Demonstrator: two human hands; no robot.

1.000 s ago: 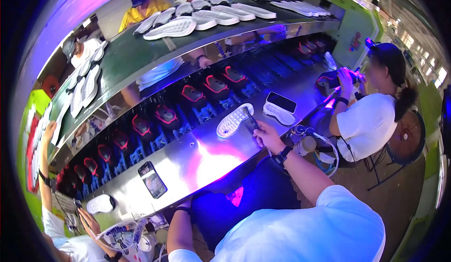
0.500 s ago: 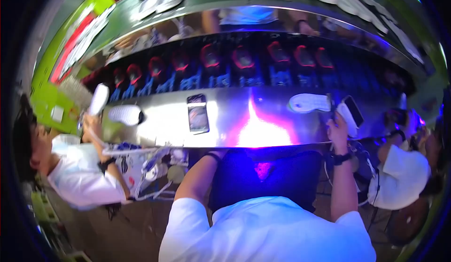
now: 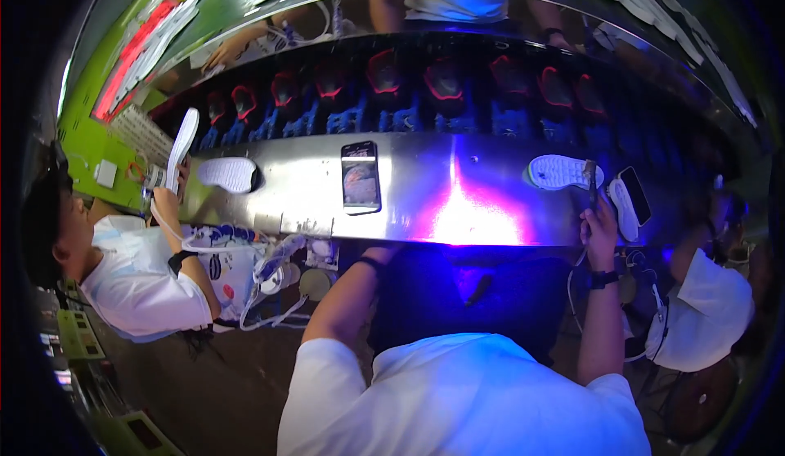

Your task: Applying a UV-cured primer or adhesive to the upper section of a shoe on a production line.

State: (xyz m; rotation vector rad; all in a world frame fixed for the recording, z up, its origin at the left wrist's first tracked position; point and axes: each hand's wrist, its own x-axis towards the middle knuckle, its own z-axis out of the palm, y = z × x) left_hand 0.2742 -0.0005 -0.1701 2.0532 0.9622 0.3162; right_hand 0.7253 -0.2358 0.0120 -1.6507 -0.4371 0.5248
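Near the right part of the metal bench, my right hand [image 3: 601, 225] is closed around a thin dark upright tool [image 3: 592, 176], whose exact kind I cannot make out. The tool's top end lies over the right end of a white shoe sole [image 3: 560, 172], which rests on the bench with its tread pattern up. Just right of that hand is another white sole [image 3: 623, 211], beside a dark-screened phone. My left hand [image 3: 380, 254] is low at the bench's front edge by my lap. Its fingers are hidden.
A phone [image 3: 361, 178] and a white sole [image 3: 229, 175] lie farther left on the metal bench [image 3: 311, 203]. Blue-and-red fixtures [image 3: 384, 76] line the back, below a shelf of soles. Bright purple light falls mid-bench. A person [image 3: 147, 272] at left holds a white sole; another sits right.
The whole view has shifted slightly. The tool in my right hand has moved from beside the sole's right end to over it. The person at left has turned the sole they hold.
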